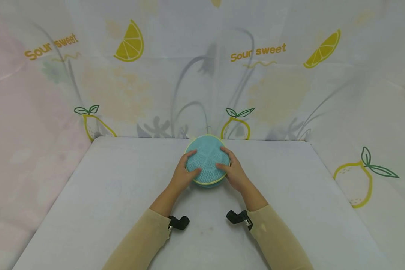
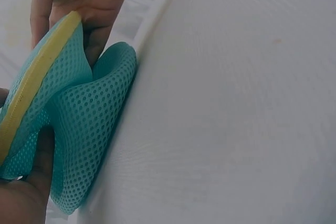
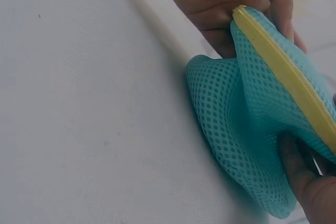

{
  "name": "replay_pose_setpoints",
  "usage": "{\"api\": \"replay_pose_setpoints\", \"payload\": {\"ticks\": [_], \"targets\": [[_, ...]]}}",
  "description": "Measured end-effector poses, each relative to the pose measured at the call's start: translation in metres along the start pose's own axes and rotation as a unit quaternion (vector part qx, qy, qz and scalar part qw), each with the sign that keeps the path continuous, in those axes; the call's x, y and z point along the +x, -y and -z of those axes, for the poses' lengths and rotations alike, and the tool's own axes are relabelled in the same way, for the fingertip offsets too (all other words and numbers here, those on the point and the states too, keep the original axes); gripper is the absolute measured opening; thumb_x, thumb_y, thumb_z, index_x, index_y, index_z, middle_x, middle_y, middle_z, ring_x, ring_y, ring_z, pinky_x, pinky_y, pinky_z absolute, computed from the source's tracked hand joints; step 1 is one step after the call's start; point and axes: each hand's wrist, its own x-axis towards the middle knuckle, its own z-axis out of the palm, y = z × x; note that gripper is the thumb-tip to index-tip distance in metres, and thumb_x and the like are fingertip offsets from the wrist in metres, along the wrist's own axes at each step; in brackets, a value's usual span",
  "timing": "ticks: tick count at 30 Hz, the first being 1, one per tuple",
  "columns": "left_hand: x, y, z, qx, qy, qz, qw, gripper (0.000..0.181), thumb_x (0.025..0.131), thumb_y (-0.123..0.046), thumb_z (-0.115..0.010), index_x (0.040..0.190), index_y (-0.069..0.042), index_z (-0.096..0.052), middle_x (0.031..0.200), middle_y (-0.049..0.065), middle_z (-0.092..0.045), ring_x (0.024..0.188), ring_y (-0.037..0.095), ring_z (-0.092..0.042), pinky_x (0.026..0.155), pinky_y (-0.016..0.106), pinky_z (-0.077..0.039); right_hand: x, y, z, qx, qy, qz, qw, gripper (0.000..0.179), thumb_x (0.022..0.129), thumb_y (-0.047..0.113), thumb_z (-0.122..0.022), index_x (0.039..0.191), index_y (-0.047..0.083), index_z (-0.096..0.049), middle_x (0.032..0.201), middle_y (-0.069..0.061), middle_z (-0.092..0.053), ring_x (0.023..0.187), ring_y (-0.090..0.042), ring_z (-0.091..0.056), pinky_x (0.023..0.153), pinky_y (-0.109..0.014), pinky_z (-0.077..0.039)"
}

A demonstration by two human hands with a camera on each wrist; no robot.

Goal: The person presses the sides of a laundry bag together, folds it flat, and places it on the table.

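A round teal mesh laundry bag [image 1: 207, 157] with yellow edging stands at the middle of the table's far side. My left hand [image 1: 185, 170] grips its left side and my right hand [image 1: 236, 172] its right, thumbs over the near face. From the left wrist view, the bag [image 2: 92, 124] bulges in a soft fold below its yellow band, and a finger of the left hand [image 2: 23, 198] reaches into that fold. The right wrist view gives the mirrored side: the right hand [image 3: 320, 195] pinches the upper layer of the bag [image 3: 226, 114], whose lower layer lies close to the table.
The white table [image 1: 128, 180] meets a cloth backdrop [image 1: 195, 75] printed with lemons right behind the bag. Similar cloth hangs at both sides. Black wrist mounts [image 1: 179, 223] stick out from the cuffs of the tan sleeves [image 1: 138, 240].
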Motion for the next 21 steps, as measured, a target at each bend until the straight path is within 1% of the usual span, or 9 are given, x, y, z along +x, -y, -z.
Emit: {"api": "replay_pose_setpoints", "payload": {"ticks": [11,16,21], "targets": [[0.003,0.0041,-0.0013,0.027,-0.001,0.013,0.9996,0.069,0.089,-0.011,-0.073,0.151,-0.015,-0.042,0.16,0.015,-0.031,0.149,0.035,-0.023,0.12,0.054,-0.017,0.0,-0.0018,0.0018,-0.023,0.001,-0.006,0.9997,0.076,0.096,-0.002,-0.062,0.159,0.015,-0.022,0.167,-0.009,-0.006,0.15,-0.033,-0.021,0.117,-0.046,-0.029],[0.005,0.0069,-0.0022,0.029,0.001,0.021,0.9994,0.07,0.088,-0.011,-0.072,0.151,-0.014,-0.041,0.16,0.016,-0.03,0.149,0.036,-0.023,0.119,0.055,-0.018,0.0021,-0.005,0.0043,-0.035,-0.008,-0.023,0.9991,0.075,0.097,0.0,-0.062,0.159,0.017,-0.023,0.167,-0.009,-0.005,0.15,-0.032,-0.019,0.117,-0.045,-0.028],[0.005,0.0065,-0.0027,0.027,0.001,0.028,0.9992,0.071,0.088,-0.01,-0.073,0.151,-0.014,-0.041,0.16,0.017,-0.03,0.149,0.036,-0.023,0.119,0.054,-0.018,0.0021,-0.0051,0.0043,-0.042,-0.011,-0.036,0.9984,0.075,0.097,0.0,-0.062,0.159,0.018,-0.024,0.167,-0.009,-0.005,0.151,-0.032,-0.018,0.118,-0.045,-0.027]]}}
